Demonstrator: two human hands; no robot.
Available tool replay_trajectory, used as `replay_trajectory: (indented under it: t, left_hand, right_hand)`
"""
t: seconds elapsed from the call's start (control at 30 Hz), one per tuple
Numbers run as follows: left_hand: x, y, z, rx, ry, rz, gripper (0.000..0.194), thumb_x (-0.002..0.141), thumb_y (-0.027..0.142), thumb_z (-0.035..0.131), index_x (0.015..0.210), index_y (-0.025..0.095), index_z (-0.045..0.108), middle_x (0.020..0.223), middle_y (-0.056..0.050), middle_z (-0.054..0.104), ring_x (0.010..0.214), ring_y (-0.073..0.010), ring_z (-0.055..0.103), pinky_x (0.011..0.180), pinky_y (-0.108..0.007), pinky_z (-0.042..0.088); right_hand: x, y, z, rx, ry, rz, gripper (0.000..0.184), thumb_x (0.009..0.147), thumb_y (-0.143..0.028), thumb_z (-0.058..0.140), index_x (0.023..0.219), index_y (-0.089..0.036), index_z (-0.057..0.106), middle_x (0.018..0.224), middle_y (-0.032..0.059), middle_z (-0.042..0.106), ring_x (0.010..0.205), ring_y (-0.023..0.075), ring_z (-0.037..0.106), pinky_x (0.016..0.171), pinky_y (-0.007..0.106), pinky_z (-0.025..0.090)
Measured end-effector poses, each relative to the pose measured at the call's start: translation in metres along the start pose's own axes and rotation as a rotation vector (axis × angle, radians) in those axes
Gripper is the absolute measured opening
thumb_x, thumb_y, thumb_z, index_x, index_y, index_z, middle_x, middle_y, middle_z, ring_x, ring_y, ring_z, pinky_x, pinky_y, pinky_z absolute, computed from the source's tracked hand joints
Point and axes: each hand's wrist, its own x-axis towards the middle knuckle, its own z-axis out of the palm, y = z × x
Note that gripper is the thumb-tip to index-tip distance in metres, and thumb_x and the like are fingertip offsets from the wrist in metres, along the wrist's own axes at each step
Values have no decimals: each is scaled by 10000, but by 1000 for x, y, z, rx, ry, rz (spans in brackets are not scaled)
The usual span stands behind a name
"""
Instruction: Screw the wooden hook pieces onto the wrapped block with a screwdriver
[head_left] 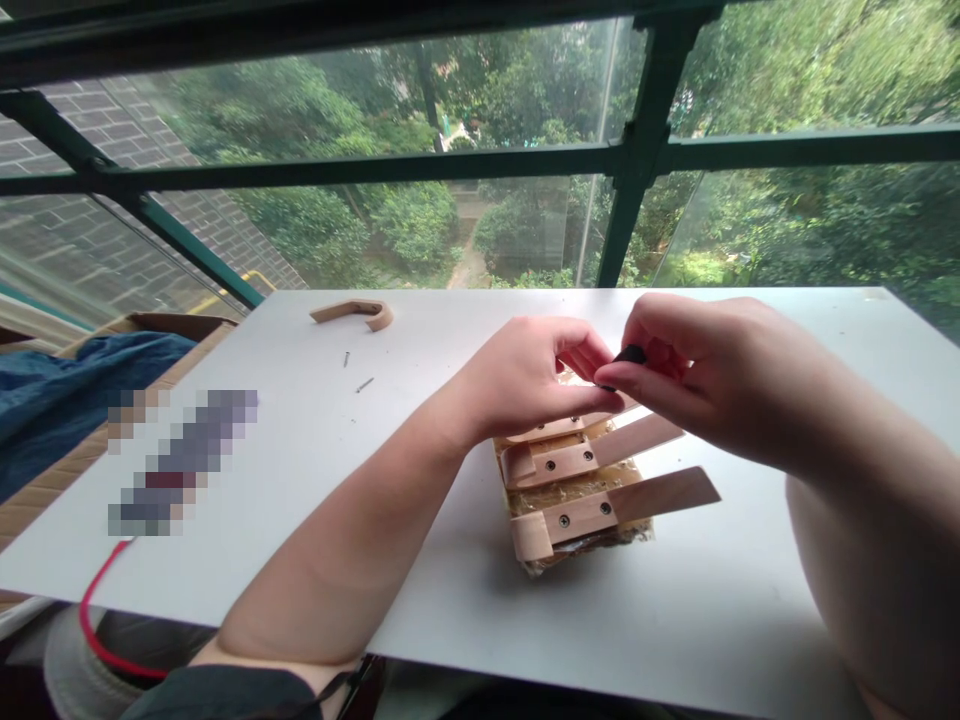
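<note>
Over the middle of the white table (435,590), my two hands meet at the fingertips. My right hand (697,365) pinches a small black object (630,355), mostly covered by the fingers. My left hand (525,375) is closed in a pinch right beside it; what it grips is hidden. Under them lies a block wrapped in shiny brown plastic (577,490). Several curved wooden strips lie across the block, the nearest wooden strip (577,520) and the one behind it (555,464) each showing two dark screws. My hands cover the far end of the block.
A loose bent wooden strip (381,317) rests at the back left, with two screws (346,359) (365,385) nearby. A pixelated object (187,455) and a red cable (94,620) are at the left. Beyond stands a cardboard box (199,350) with blue cloth. Windows border the back.
</note>
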Motion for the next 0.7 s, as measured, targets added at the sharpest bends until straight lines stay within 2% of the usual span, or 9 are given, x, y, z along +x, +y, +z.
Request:
replay_trajectory:
  t: [0.1,0.2,0.3,0.4,0.7]
  left_hand:
    - [-1,2,-4,10,-31,14,167,768,256,777,899,160,737,845,-25,778,791,-151,723,733,-244,562]
    - [0,5,-8,34,-104,5,180,810,259,734,967,172,754,914,-34,792,855,-173,735,772,-264,567]
    - [0,6,-9,59,-144,0,197,845,268,692,1010,181,758,937,-36,794,874,-182,738,775,-270,565]
    - [0,6,-9,67,-145,-3,214,857,255,672,1043,186,753,963,-37,795,894,-182,736,783,-266,564]
    - [-1,5,-11,17,-172,-15,227,876,225,651,1083,184,736,1019,-42,791,930,-173,734,827,-265,564]
  right_hand:
    - [-2,5,-3,67,-69,-88,165,883,-363,621,936,-212,583,703,1,620,576,147,510,548,277,363]
    - [-5,11,-8,144,-94,-177,223,875,-245,606,1096,-224,608,801,16,668,660,163,585,604,283,418]
    - [-6,13,-11,159,-81,-223,258,847,-148,584,1070,-263,644,872,21,703,727,184,632,653,300,456]
    - [-6,13,-10,155,-55,-210,301,833,-108,571,1063,-279,662,967,28,741,795,212,677,713,324,488]
    - [-6,14,-4,189,-56,-167,310,858,-159,585,1132,-281,664,1033,42,754,846,243,704,735,356,512]
